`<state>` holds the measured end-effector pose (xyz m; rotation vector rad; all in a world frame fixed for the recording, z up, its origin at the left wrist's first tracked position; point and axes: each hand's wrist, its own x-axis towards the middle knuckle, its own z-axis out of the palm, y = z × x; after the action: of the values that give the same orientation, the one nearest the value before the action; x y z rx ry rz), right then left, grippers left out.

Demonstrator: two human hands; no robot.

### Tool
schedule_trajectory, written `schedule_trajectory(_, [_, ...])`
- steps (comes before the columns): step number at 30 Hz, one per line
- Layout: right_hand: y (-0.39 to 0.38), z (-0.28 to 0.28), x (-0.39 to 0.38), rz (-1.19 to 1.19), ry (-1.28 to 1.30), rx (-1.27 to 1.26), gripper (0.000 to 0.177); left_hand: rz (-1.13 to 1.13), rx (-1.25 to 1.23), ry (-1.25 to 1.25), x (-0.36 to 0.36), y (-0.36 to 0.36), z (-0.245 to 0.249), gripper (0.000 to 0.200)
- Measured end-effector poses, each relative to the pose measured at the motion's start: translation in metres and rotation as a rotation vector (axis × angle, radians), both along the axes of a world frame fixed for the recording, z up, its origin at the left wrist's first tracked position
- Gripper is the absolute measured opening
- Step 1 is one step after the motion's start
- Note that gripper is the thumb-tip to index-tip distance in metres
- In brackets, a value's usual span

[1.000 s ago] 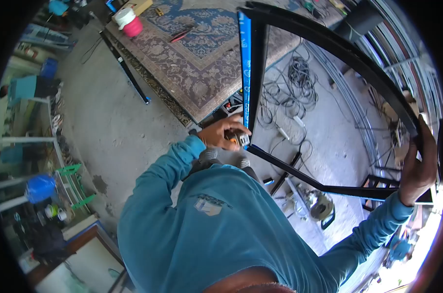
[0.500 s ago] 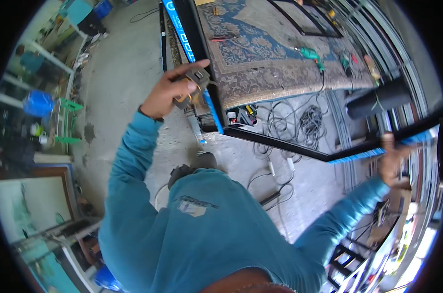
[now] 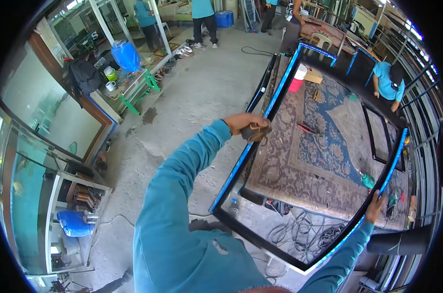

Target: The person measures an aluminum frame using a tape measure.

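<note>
A large black rectangular frame with blue protective film along its sides stretches away from me, its near corner low in the head view. My left hand is closed around a tape measure with orange trim, resting against the frame's left bar. On the right bar, the fingers of my right hand wrap over the edge; the thumb side is partly hidden. Below and beyond the frame lies a patterned carpet on a work surface.
A green power drill and a smaller black frame lie on the carpet. Coiled cables cover the floor beneath. A person in a teal shirt bends near the frame's far right. A black roll sits at right.
My view has lifted and turned, bringing the whole frame and other people into sight. My right hand, blurred near the right bar before, now grips it. My left hand still holds the tape measure.
</note>
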<state>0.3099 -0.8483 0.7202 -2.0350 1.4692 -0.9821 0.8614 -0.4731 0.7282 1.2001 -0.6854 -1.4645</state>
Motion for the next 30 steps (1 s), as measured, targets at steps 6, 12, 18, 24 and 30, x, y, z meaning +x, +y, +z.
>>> schedule_trajectory(6, [0.009,-0.148,0.034,0.029,0.423,0.262,0.056,-0.127,0.261,0.135,0.006,-0.013,-0.124,0.037])
schedule_trajectory(12, [-0.019,-0.249,0.04,0.096,0.359,0.192,0.051,0.145,0.517,0.005,-0.024,-0.022,-0.163,0.037])
schedule_trajectory(18, [-0.06,-0.242,0.043,0.15,0.389,0.302,0.055,0.227,0.557,-0.079,-0.057,-0.04,-0.164,0.04])
schedule_trajectory(24, [-0.076,-0.219,0.038,0.242,0.405,0.336,0.051,0.206,0.49,-0.038,-0.081,-0.036,-0.159,0.042])
schedule_trajectory(30, [-0.05,-0.265,-0.014,0.416,0.268,0.142,0.056,0.182,0.442,0.019,-0.105,0.008,-0.183,0.066])
